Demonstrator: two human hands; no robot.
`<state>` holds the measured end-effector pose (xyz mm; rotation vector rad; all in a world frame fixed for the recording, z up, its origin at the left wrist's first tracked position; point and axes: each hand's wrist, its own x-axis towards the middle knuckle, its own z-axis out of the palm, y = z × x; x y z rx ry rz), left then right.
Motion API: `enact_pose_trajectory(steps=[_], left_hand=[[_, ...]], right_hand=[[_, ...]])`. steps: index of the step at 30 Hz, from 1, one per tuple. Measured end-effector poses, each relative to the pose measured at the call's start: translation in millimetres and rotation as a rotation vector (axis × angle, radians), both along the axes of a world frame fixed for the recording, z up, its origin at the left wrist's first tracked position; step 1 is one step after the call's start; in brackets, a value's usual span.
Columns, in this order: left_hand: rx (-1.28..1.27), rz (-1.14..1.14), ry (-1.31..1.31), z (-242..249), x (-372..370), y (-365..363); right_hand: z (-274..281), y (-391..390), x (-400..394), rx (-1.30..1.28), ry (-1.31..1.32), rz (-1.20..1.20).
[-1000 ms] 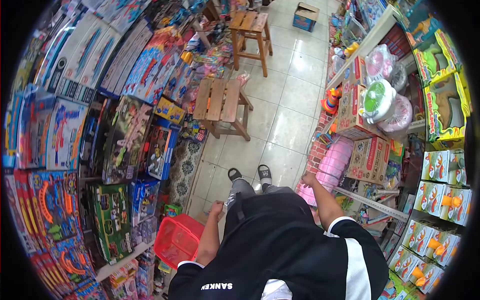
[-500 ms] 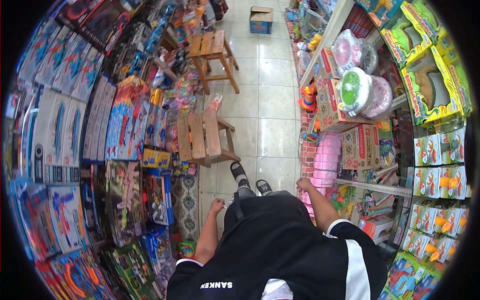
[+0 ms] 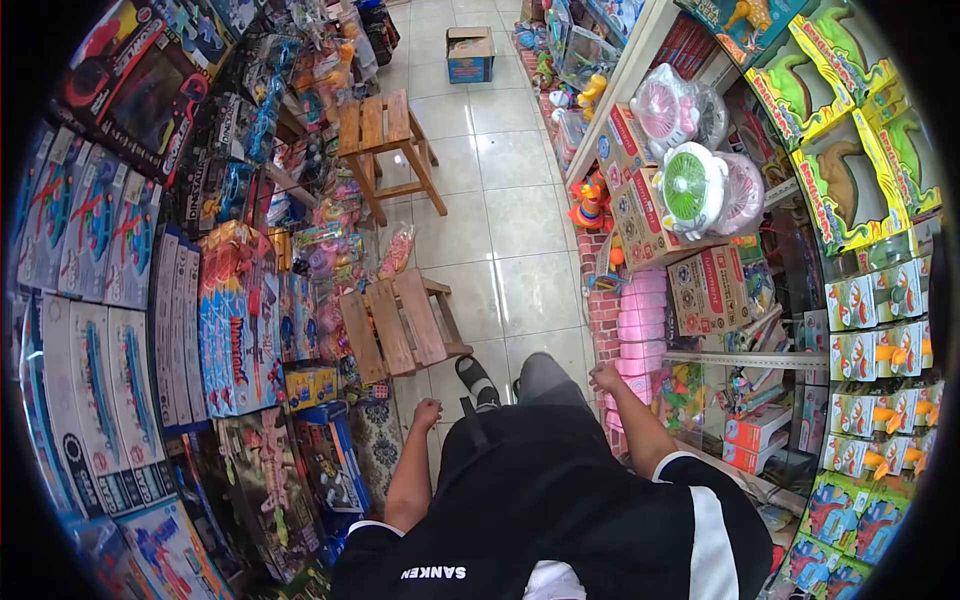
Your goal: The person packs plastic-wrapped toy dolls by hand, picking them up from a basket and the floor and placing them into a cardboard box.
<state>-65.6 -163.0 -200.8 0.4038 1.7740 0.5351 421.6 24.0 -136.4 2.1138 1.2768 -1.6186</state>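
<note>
My left hand (image 3: 427, 412) hangs beside my hip, fingers curled in, with no object showing in it. The low wooden stool (image 3: 400, 322) is the thing nearest to it, just ahead and not touched. On the other side, my right hand (image 3: 605, 378) is also loosely closed and appears to hold nothing. It hangs close to a stack of pink wrapped packs (image 3: 641, 325) by the shelf, apart from them as far as I can see. One sandalled foot (image 3: 478, 382) shows on the tiles, and my other leg (image 3: 550, 378) is bent forward.
A taller wooden stool (image 3: 385, 135) stands further up the tiled aisle (image 3: 510, 225). Beyond it is an open cardboard box (image 3: 470, 58). Boxed toys (image 3: 240, 320) fill the left shelves. Wrapped fans (image 3: 692, 190) sit on cartons (image 3: 640, 215) at the right, near yellow dinosaur boxes (image 3: 850, 180).
My view has moved forward and turned slightly right, so the stools and box sit further left. One leg has swung forward. Both hands stay low at my sides.
</note>
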Motion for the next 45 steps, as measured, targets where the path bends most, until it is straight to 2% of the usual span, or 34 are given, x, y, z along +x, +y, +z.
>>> enact_pose_trajectory(steps=[6, 10, 19, 21, 24, 26, 29, 37, 42, 45], left_hand=[[-0.049, -0.084, 0.016, -5, -14, 15], [-0.086, -0.049, -0.029, 0, -9, 31], [-0.144, 0.086, -0.019, 15, 35, 98], [-0.116, 0.068, -0.017, 19, 52, 119], [-0.074, 0.17, 0.004, 39, 72, 151], [-0.067, 0.215, 0.003, 49, 83, 171], [-0.047, 0.235, 0.022, 55, 85, 189], [-0.01, 0.317, 0.063, 51, 88, 190], [-0.179, 0.381, -0.068, 39, 81, 183], [-0.231, 0.39, -0.112, 22, 74, 186]], right_hand=[[11, 10, -9, 0.009, -0.037, -0.028], [18, 41, -2, -0.015, -0.036, -0.031], [9, 177, 28, -0.027, -0.019, 0.026], [-5, 215, 34, -0.036, 0.007, 0.072], [-25, 254, 41, -0.041, 0.01, 0.155], [-10, 282, 31, 0.03, 0.037, 0.295], [4, 309, 14, -0.016, 0.041, 0.182], [16, 352, -38, -0.059, 0.048, 0.348], [6, 376, -57, -0.043, 0.014, 0.492], [26, 387, -72, -0.027, -0.017, 0.459]])
